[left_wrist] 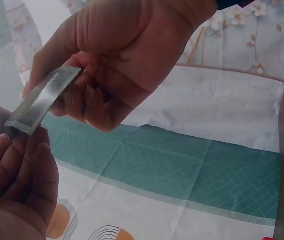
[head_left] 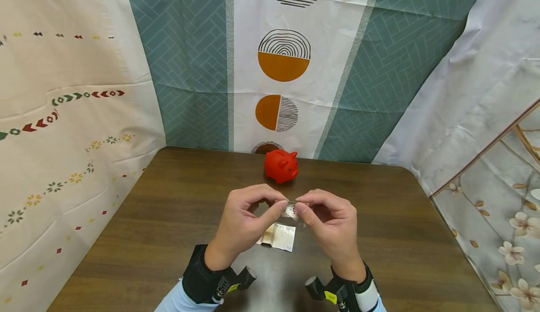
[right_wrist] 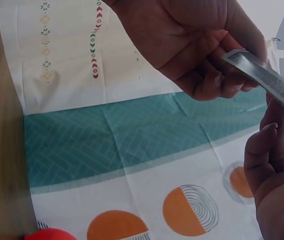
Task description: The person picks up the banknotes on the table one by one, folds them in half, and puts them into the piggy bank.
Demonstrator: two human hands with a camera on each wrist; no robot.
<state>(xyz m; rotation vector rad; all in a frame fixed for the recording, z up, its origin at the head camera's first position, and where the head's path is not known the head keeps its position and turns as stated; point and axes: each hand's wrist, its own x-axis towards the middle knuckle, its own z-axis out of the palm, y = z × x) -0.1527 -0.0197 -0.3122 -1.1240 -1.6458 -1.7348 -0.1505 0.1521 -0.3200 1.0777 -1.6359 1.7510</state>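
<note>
A small clear plastic packet (head_left: 291, 210) with a round whitish piece showing in it is stretched between both hands above the table. My left hand (head_left: 250, 218) pinches its left end between thumb and forefinger. At the other end, the right hand (head_left: 331, 223) pinches it the same way, thumb toward me. Both wrist views show the packet (left_wrist: 44, 97) as a flat, shiny, narrow strip between the fingertips (right_wrist: 273, 127). Below the hands lies a creased, cream-coloured paper (head_left: 283, 237), its left part hidden by the left hand.
Beyond the hands, a red piggy bank (head_left: 281, 166) stands near the back edge of the brown wooden table (head_left: 177, 199). Patterned curtains (head_left: 194, 68) hang behind the table and along both sides. A camera is strapped to each wrist.
</note>
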